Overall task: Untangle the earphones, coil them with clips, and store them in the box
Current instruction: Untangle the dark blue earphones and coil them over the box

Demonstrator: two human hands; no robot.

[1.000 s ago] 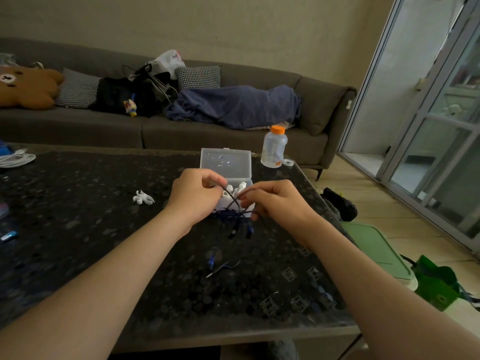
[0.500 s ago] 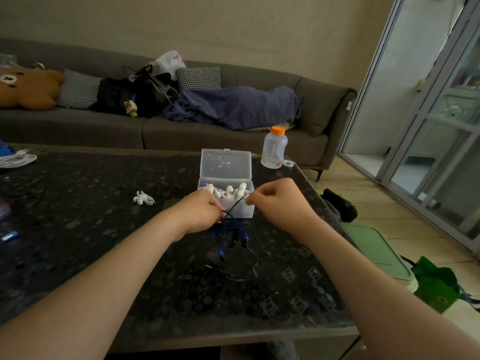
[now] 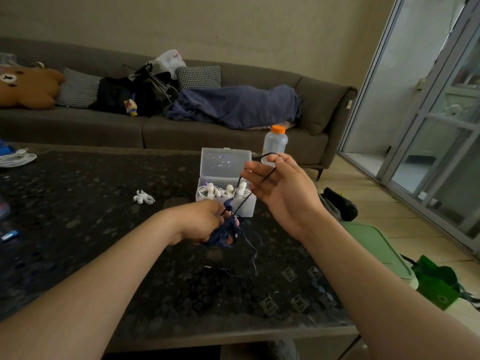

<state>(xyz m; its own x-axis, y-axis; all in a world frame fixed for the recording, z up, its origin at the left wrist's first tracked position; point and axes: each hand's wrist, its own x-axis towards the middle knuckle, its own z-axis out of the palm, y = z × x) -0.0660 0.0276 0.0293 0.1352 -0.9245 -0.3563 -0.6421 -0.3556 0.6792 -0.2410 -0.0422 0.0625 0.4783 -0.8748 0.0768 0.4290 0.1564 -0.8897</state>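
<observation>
My left hand (image 3: 200, 220) grips a tangled bundle of dark blue earphone cable (image 3: 225, 231) just above the dark table. A loop of that cable runs up and around the straight fingers of my right hand (image 3: 278, 188), which is raised in front of the box. The clear plastic box (image 3: 224, 187) stands open behind my hands, lid up, with several coiled white earphones inside. A loose strand with the plug (image 3: 215, 268) trails on the table below the bundle. A white clip (image 3: 143, 197) lies to the left of the box.
A clear bottle with an orange cap (image 3: 274, 142) stands behind the box near the table's far right corner. White cables (image 3: 15, 159) lie at the far left edge. A grey sofa (image 3: 181, 126) runs behind the table. A green bin (image 3: 376, 249) sits on the floor at right.
My right hand has risen and opened, pulling a cable loop up over its fingers. My left hand has stayed low, holding the bundle.
</observation>
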